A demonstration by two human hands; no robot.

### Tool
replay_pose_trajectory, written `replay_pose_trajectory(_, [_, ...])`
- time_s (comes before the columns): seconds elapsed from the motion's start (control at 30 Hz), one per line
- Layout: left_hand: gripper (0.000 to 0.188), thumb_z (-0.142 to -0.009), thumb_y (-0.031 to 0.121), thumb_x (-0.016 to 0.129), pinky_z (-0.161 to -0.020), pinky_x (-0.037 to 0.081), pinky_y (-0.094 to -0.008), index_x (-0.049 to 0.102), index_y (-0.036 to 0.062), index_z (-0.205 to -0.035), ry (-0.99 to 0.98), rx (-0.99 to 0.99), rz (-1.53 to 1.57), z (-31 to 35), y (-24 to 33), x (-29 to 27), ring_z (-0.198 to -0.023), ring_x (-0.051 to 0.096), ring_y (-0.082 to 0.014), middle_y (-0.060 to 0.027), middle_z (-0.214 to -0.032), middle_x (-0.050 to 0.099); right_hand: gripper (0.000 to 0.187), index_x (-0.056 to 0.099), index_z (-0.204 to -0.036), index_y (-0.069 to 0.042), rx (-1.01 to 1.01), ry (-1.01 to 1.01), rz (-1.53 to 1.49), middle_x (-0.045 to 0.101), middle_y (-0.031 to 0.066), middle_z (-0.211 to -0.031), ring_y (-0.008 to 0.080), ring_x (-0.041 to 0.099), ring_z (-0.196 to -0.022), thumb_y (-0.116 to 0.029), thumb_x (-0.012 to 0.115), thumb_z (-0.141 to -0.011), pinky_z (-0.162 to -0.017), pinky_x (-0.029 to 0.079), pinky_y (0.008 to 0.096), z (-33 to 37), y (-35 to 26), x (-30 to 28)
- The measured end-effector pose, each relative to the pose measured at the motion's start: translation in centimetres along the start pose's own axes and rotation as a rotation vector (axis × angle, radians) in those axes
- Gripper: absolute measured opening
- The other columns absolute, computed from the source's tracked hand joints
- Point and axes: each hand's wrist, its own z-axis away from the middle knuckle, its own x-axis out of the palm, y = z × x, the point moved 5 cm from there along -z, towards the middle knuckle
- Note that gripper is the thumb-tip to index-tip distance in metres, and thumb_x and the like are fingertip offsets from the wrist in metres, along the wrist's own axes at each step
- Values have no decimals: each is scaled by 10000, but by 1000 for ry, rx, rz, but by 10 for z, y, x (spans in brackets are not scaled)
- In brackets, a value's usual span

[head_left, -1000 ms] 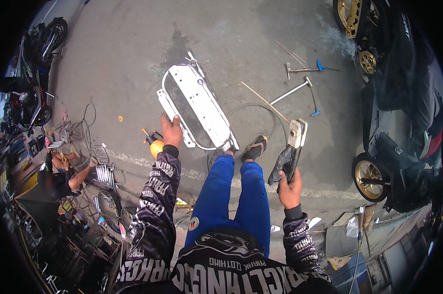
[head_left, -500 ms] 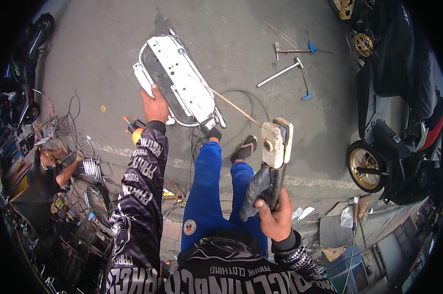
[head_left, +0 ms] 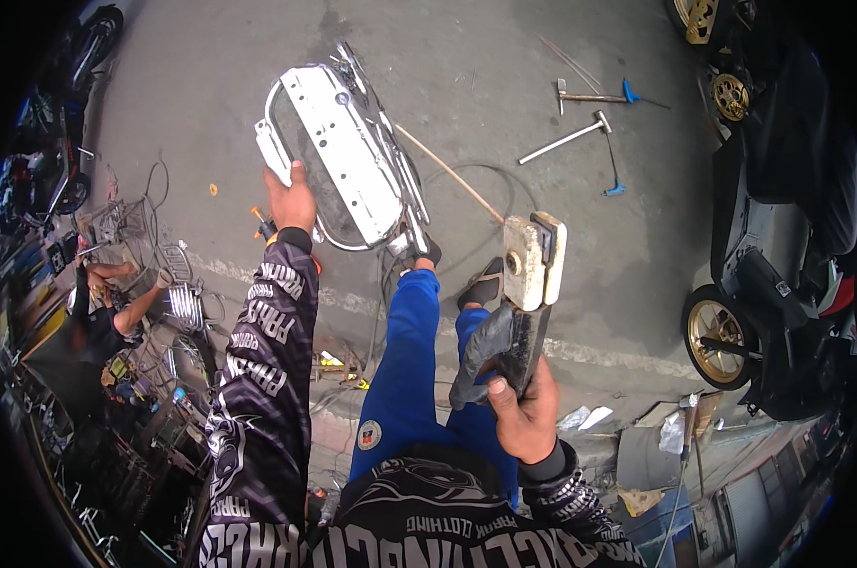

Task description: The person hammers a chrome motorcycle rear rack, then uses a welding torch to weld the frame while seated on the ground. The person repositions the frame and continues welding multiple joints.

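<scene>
My left hand [head_left: 291, 201] grips the near left side of a white metal frame [head_left: 348, 156], a flat plate with holes and bent tubing around it. The frame tilts up off the ground beside my left foot. Closed in my right hand [head_left: 525, 417] is a welding electrode holder [head_left: 523, 270] with worn white jaws and a dark handle partly wrapped in black material. From its jaws a thin brown welding rod [head_left: 447, 172] points up and left; its far end reaches the frame's right edge.
Two hammers [head_left: 594, 97] and blue-handled thin tools [head_left: 618, 189] lie on the pavement at the upper right. A motorcycle [head_left: 779, 237] stands at the right. At the left are an orange spray bottle [head_left: 266, 227], another person [head_left: 116, 303] and metal clutter. A cable curves behind the rod.
The frame has tipped in my left hand, so more tubing shows along its right side. The rod's far end no longer overlaps the plate but lies at its right edge.
</scene>
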Motion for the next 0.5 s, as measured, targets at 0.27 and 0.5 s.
replay_pose_trajectory(0.27, [675, -983, 305, 583, -1112, 340, -383, 313, -33, -1501, -19, 7, 292, 0, 3, 6, -1305, 509, -360, -234, -1408, 529, 534, 470, -1340, 89, -82, -25, 102, 669, 107, -775, 181, 647, -680, -273, 639, -986, -646, 508, 316, 0, -11, 11])
replay_pose_trajectory(0.5, [688, -965, 321, 595, -720, 552, -377, 313, -16, -1494, -59, -120, 319, 6, 3, 5, -919, 640, -260, -182, -1210, 593, 446, 553, -1018, 16, -76, -30, 252, 583, 56, -660, 122, 543, -553, -427, 505, -1030, -517, 421, 280, -12, -17, 15])
